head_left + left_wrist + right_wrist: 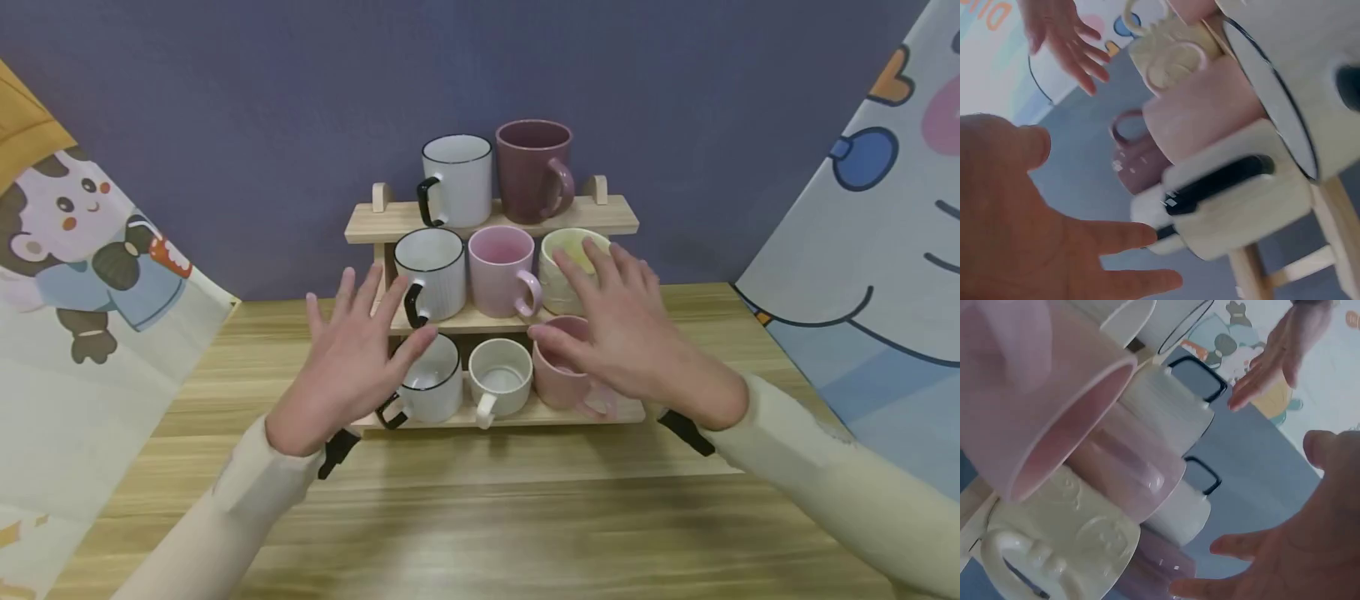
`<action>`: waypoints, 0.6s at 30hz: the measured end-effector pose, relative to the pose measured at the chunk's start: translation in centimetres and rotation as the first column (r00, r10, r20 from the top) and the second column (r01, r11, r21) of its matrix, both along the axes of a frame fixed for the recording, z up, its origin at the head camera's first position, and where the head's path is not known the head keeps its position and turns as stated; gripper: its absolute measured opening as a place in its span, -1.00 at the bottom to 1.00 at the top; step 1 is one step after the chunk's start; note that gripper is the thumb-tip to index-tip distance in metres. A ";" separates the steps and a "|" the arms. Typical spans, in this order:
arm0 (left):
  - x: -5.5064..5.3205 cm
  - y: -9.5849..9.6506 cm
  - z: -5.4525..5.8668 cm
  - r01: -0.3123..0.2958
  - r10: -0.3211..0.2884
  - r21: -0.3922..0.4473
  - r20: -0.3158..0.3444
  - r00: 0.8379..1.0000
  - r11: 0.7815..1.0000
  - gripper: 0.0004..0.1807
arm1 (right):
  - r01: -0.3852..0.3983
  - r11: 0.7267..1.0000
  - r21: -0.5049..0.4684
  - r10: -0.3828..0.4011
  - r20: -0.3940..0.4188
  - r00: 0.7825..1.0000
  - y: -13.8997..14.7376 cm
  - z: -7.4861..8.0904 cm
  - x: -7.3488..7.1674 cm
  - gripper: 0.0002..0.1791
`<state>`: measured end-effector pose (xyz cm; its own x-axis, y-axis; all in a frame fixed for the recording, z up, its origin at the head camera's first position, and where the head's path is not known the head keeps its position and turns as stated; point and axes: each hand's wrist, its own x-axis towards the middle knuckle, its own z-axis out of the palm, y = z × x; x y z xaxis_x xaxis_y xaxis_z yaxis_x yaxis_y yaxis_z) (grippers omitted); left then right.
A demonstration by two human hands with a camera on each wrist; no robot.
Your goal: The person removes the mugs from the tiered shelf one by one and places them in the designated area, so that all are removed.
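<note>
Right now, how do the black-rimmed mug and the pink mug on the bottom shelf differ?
The black-rimmed mug is white with a black handle; the pink mug has a pink handle and rim. The black-rimmed mug's handle points left, the pink mug's right. Both stand upright on the bottom shelf.

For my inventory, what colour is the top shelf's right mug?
The mug is plum, clearest in the head view.

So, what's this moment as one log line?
left fingers: spread, holding nothing | right fingers: spread, holding nothing | mugs: upright on wooden shelf
</note>
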<state>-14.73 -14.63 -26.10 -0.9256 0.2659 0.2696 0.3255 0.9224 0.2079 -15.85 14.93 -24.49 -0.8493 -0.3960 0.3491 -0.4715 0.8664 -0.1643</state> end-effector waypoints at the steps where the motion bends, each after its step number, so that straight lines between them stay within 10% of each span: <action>1: -0.3 -0.3 -0.1 -0.001 0.001 0.018 -0.016 1.000 1.000 -0.15 | -0.001 1.000 -0.015 0.001 -0.004 1.000 0.1 0.2 -0.2 -0.05; 7: -2.9 -2.5 -1.1 -0.014 0.019 0.162 -0.033 0.999 0.987 -0.40 | 0.014 0.995 -0.102 -0.013 0.012 1.000 1.0 1.5 -2.1 -0.23; 18: -6.6 -5.3 -3.7 -0.077 0.042 0.239 0.148 0.988 0.968 -0.49 | 0.040 0.959 -0.280 -0.053 -0.040 0.998 1.5 5.1 -6.9 -0.46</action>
<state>-21.34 -19.89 -29.82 -0.9709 0.1517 0.1852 0.2229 0.8551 0.4681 -22.72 16.47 -19.36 -0.8446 -0.2376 0.4798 -0.4447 0.8104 -0.3816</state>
